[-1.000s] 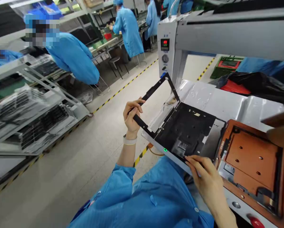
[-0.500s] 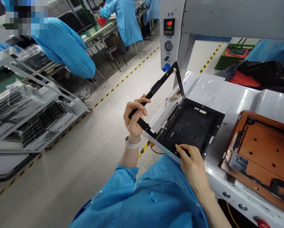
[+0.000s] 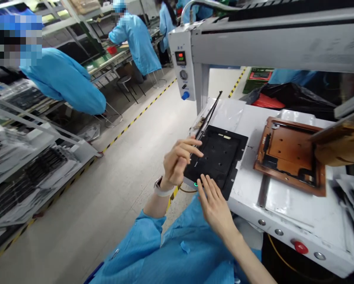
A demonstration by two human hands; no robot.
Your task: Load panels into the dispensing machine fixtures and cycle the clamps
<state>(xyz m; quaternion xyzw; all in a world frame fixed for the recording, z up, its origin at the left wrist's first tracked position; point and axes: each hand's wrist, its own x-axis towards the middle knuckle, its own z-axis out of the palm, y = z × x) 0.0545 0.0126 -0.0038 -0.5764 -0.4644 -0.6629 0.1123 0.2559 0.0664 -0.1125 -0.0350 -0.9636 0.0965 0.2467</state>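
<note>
A thin black hinged frame (image 3: 210,114) stands up at the left edge of the black fixture plate (image 3: 221,157) and shows almost edge-on. My left hand (image 3: 178,161), with a watch on its wrist, is at the near end of this frame, fingers curled about it; the grip itself is partly hidden behind the fingers. Flat and with fingers stretched out, my right hand (image 3: 215,201) lies over the near edge of the plate. Nothing shows in that hand. The plate has a shallow recess with small holes and pale labels at its far side.
Right of the plate, an orange-brown fixture (image 3: 292,150) sits on the white machine table (image 3: 286,213). A red button (image 3: 300,247) is on the table's front. The machine's control box (image 3: 181,65) rises behind. People in blue gowns work at benches on the left.
The hinged frame has swung up from its leftward tilt toward the plate, along with my left hand. My right hand's fingers have straightened out. The view has shifted, showing more of the machine.
</note>
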